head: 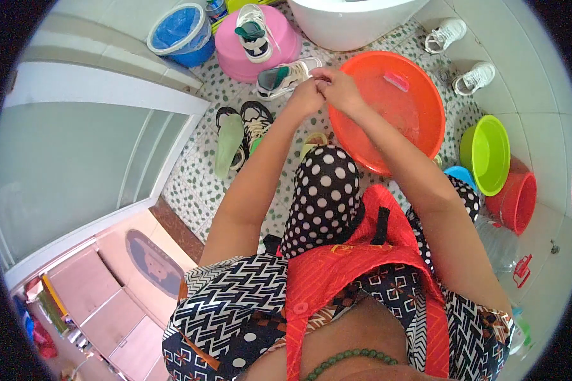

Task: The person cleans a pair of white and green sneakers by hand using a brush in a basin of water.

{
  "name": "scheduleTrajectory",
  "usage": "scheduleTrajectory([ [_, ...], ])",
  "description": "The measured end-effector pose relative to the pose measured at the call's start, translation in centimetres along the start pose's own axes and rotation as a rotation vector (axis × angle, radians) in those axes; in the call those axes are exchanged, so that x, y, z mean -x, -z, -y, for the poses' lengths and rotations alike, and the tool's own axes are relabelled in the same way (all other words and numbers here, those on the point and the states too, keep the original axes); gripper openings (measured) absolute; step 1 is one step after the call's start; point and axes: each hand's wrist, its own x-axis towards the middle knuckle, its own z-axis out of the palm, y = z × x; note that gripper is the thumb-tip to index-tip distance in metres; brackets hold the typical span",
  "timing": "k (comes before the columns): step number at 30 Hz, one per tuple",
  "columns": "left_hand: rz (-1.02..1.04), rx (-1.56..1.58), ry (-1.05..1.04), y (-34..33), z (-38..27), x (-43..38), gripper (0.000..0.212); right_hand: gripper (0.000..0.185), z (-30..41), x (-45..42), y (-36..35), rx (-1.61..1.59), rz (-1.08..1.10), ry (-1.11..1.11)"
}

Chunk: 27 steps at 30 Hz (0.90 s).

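My left hand and my right hand meet beside the left rim of an orange plastic basin. The right fingers overlap the left ones, so whatever lies between them is hidden. Just behind them, a pale sneaker with a green lining lies on the tiled floor. Another light sneaker, its tongue pulled up, rests on a pink plastic stool or upturned tub. Inside the basin, a pink scrubbing brush lies in what looks like shallow water.
Black-and-white sneakers and a pale green insole are at left, near a frosted door. A lined blue bucket stands behind. Along the right wall are white shoes, a lime basin and a red bucket.
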Motion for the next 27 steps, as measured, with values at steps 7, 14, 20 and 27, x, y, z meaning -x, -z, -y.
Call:
scheduleTrajectory([
  [7,-0.098,-0.092,-0.139,1.8,5.5,-4.2,0.039,0.034,-0.3,-4.0,-2.6,0.004,0.086,-0.033],
  [14,-0.353,0.295,-0.057,5.9,13.2,-11.6,0.044,0.05,3.2,-9.4,-5.9,-0.014,0.052,0.127],
  [20,-0.47,-0.588,-0.164,6.8,8.1,-10.4,0.04,0.05,-1.3,-12.3,-7.3,0.213,0.127,-0.026],
  [27,-0.553,-0.595,-0.15,7.8,9.9,-9.0,0.047,0.048,-1.5,-12.5,-10.4,-0.006,0.176,-0.116],
])
